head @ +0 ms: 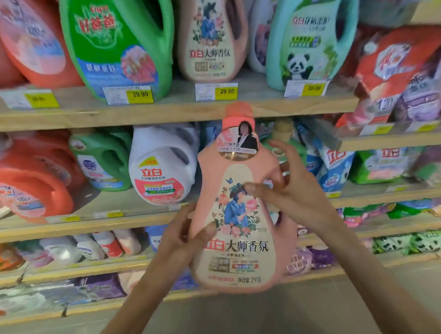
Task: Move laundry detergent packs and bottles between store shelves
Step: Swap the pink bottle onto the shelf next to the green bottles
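Pink bottle [240, 217] upright in air, cap just below middle price tag [216, 91]. Left hand [184, 238]: fingers grasp its lower left side; right hand [288, 189] pinches handle side, thumb on label.

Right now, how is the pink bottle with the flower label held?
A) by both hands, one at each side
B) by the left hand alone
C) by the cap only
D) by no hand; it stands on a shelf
A: the left hand grips the pink bottle low on its left side, and the right hand holds its right side, thumb on its front.
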Motion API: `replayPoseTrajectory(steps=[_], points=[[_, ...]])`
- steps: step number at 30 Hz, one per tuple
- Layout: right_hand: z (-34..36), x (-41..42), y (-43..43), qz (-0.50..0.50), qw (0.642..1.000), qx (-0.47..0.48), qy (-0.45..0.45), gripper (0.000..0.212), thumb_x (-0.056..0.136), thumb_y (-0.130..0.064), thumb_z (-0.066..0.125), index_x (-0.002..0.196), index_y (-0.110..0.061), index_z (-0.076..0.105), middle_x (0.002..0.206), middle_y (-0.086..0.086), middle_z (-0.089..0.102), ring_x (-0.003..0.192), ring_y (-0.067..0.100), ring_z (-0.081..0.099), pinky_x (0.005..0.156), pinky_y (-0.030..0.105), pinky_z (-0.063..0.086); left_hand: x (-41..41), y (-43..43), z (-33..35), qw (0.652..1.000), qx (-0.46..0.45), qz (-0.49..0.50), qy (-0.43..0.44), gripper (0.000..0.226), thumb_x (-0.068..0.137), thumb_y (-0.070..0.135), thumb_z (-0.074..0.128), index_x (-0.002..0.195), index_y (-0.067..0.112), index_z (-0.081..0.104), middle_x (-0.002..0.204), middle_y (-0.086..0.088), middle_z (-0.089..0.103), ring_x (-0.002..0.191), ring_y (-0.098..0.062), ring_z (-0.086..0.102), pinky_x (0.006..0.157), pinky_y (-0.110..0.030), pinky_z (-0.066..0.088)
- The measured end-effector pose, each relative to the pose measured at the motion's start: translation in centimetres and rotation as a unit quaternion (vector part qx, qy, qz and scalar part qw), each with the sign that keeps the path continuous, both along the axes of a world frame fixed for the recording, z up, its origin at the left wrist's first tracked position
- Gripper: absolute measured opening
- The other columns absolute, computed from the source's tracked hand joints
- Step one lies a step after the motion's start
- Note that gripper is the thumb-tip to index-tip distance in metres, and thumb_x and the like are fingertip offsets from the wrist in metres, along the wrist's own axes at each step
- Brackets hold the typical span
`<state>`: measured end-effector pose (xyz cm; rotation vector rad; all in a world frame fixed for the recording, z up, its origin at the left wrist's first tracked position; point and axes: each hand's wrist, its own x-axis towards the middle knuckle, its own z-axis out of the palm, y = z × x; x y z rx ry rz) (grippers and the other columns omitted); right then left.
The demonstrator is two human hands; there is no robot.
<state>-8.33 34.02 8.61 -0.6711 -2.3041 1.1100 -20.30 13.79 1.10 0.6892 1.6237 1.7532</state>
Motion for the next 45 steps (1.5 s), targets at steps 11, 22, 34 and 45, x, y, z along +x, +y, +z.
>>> replayPoseTrajectory(steps=[11, 22, 34, 45], points=[[12.2, -7.2, 9.7, 0.111, 0.986, 0.052, 0.111, 0.081, 0.064, -0.057, 0.084, 0.134, -0.045, 0.047, 0.115, -0.011, 0.066, 0.104, 0.005, 0.06, 0.085, 0.028, 0.049, -2.8, 7.9, 11.2, 0.986, 0.057, 0.121, 0.096, 0.048, 0.075, 0.036, 0.071, 0.12, 0.025, 0.062, 0.094, -0.006, 0.079, 0.079, -0.016, 0.074, 0.063, -0.024, 0.058], [21.5, -15.5, 16.0, 0.146, 0.971, 0.096, 0.161, 0.078, 0.062, -0.056, 0.085, 0.13, -0.029, 0.055, 0.115, -0.016, 0.066, 0.101, 0.003, 0.065, 0.094, 0.032, 0.054, -10.4, 14.2, 19.8, 0.971, 0.063, 0.155, 0.169, 0.058, 0.071, 0.05, 0.078, 0.12, 0.022, 0.065, 0.104, 0.0, 0.079, 0.097, -0.018, 0.075, 0.081, -0.03, 0.059], [26.3, -19.7, 17.3, 0.081, 0.957, 0.165, 0.226, 0.07, 0.065, -0.054, 0.083, 0.124, -0.028, 0.056, 0.12, -0.009, 0.06, 0.107, 0.01, 0.057, 0.095, 0.037, 0.051, -16.7, 16.6, 22.2, 0.966, 0.126, 0.092, 0.205, 0.055, 0.084, 0.036, 0.071, 0.132, 0.014, 0.058, 0.114, -0.004, 0.076, 0.102, -0.017, 0.074, 0.08, -0.026, 0.06], [25.9, -19.9, 18.3, 0.117, 0.95, 0.215, 0.192, 0.071, 0.078, -0.039, 0.081, 0.14, -0.024, 0.047, 0.121, -0.007, 0.058, 0.1, 0.009, 0.059, 0.08, 0.023, 0.052, -19.5, 18.9, 21.7, 0.951, 0.124, 0.096, 0.266, 0.05, 0.09, 0.014, 0.072, 0.131, 0.022, 0.045, 0.12, -0.003, 0.071, 0.109, -0.018, 0.071, 0.083, -0.032, 0.062]])
